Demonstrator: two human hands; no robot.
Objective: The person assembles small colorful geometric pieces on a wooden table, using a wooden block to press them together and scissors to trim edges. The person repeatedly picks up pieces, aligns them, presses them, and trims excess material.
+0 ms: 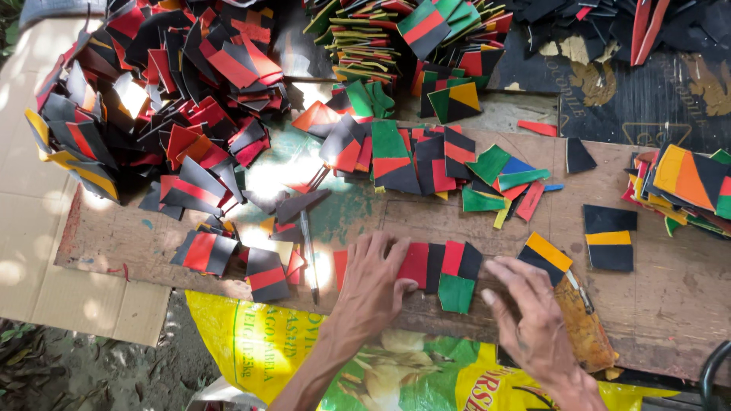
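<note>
I see the left hand pressed flat, fingers spread, on a row of red, black and green pieces near the wooden board's front edge. The right hand lies open just beside it, holding nothing. Piles of similar striped pieces lie beyond.

Left hand presses flat on red-and-black pieces on the wooden board; right hand hovers beside.

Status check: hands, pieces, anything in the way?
Left hand flat on red-black pieces. Right hand open beside green piece. Knife lies left.
</note>
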